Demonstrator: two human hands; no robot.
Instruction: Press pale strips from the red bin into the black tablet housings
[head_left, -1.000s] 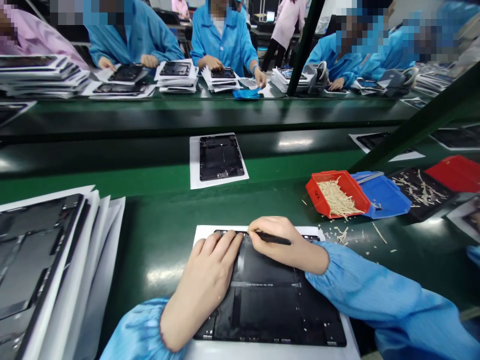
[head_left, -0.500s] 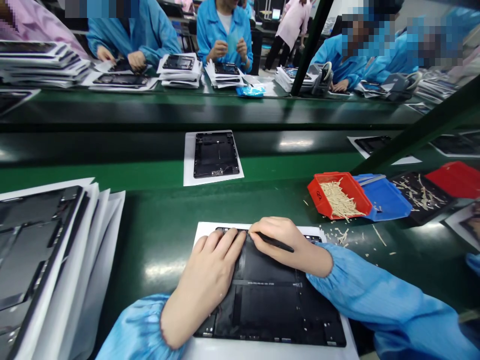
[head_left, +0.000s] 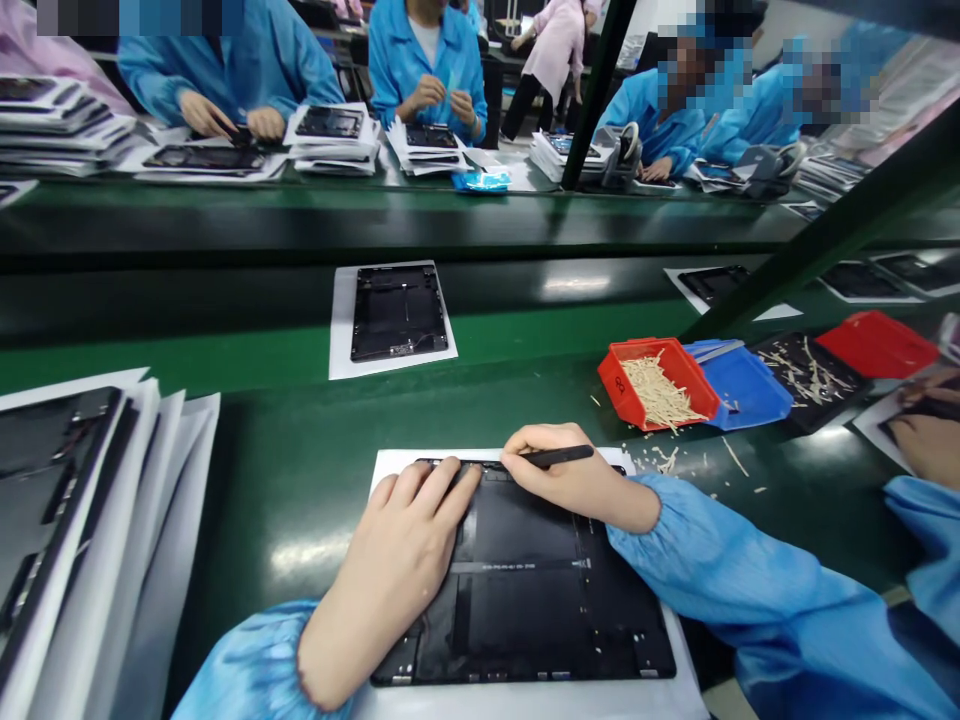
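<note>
The right hand point(head_left: 570, 482) is pinching a black tool point(head_left: 559, 457), now lying flatter than a moment ago, at the far edge of the black panel point(head_left: 540, 590) under both hands. The left hand point(head_left: 405, 545) is still pressing it flat, fingers spread.

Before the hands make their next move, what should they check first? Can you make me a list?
1. Left hand lies flat on the black panel: ok.
2. Right hand grips the thin black tool: ok.
3. Tool tip touches the panel's far edge: cannot tell, the fingers hide it.
4. Panel sits squarely on its white sheet: ok.
5. Green bench beside the panel is free of bits: not ok, small pale sticks lie scattered near the red tray.
</note>
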